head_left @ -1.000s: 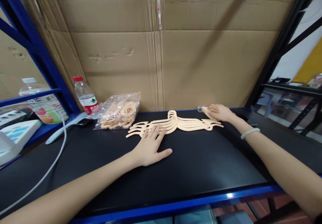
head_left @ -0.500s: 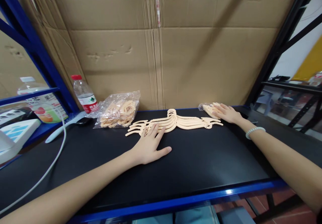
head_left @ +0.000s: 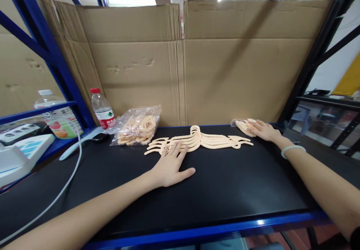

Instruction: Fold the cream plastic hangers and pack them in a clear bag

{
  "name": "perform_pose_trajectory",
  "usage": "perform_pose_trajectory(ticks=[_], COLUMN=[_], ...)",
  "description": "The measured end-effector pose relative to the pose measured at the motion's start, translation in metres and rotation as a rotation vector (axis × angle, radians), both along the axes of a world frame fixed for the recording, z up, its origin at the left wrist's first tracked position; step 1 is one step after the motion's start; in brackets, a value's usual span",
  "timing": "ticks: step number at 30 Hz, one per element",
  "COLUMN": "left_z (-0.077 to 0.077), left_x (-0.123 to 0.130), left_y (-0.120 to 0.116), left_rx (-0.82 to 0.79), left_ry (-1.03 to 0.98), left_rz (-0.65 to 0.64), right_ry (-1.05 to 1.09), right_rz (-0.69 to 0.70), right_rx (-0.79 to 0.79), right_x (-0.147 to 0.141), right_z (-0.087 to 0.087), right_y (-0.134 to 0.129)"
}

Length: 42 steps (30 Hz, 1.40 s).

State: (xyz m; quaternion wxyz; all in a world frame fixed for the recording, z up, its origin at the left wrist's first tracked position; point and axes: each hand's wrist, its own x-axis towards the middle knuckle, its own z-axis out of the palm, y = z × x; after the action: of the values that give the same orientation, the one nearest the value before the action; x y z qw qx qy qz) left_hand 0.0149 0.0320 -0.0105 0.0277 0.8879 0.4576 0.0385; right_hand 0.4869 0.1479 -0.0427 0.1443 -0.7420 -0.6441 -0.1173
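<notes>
Several cream hangers (head_left: 201,140) lie fanned flat at the far middle of the black desk (head_left: 225,190). Left hand (head_left: 171,163) rests open, fingertips pressing their near-left arms; keeping that pressure flat should stop the stack sliding. Right hand (head_left: 263,130) lies open on a small plastic packet (head_left: 244,125) at the far right, gripping nothing; a gentle pinch seems best there.

cream hangers (head_left: 202,141) on black table (head_left: 225,182) — blue frame (head_left: 197,233), red-capped bottle (head_left: 102,109), brown cardboard (head_left: 225,62).
</notes>
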Motion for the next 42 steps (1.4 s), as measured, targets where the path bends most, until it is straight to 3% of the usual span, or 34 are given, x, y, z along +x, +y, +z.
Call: perform_pose_trajectory(ticks=[4, 8, 12, 18, 21, 25, 33, 38, 42], left_z=[0.0, 0.0, -0.001, -0.002, -0.001, 0.0, -0.001, 0.0, -0.002], left_x=[0.0, 0.0, 0.001, 0.002, 0.003, 0.004, 0.005, 0.005, 0.005], left_y=[-0.001, -0.001, 0.0, -0.002, 0.0, 0.012, 0.034, 0.029, 0.026], left_rx=[-0.008, -0.014, 0.006, 0.055, 0.04, -0.006, 0.018, 0.03, 0.15], left_ry=[-0.023, -0.024, -0.047, -0.035, -0.018, -0.027, -0.037, -0.028, -0.062], left_rz=[0.009, 0.017, 0.011, 0.106, 0.141, 0.109, 0.107, 0.107, 0.114], right_ry=[0.071, 0.119, 0.109, 0.006, -0.066, -0.075, -0.065, -0.033, 0.15], right_rz=[-0.038, -0.024, 0.172, 0.572, 0.587, 0.534, 0.565, 0.553, 0.665], right_rx=[-0.029, 0.092, 0.139, 0.053, -0.055, -0.183, -0.146, -0.121, 0.055], right_x=[-0.009, -0.029, -0.074, -0.178, -0.206, -0.205, -0.198, -0.194, -0.205], right_z=[0.006, 0.025, 0.042, 0.026, 0.015, 0.007, 0.006, 0.003, 0.025], right_y=[-0.009, -0.015, -0.022, -0.054, -0.062, -0.05, -0.025, -0.032, -0.059])
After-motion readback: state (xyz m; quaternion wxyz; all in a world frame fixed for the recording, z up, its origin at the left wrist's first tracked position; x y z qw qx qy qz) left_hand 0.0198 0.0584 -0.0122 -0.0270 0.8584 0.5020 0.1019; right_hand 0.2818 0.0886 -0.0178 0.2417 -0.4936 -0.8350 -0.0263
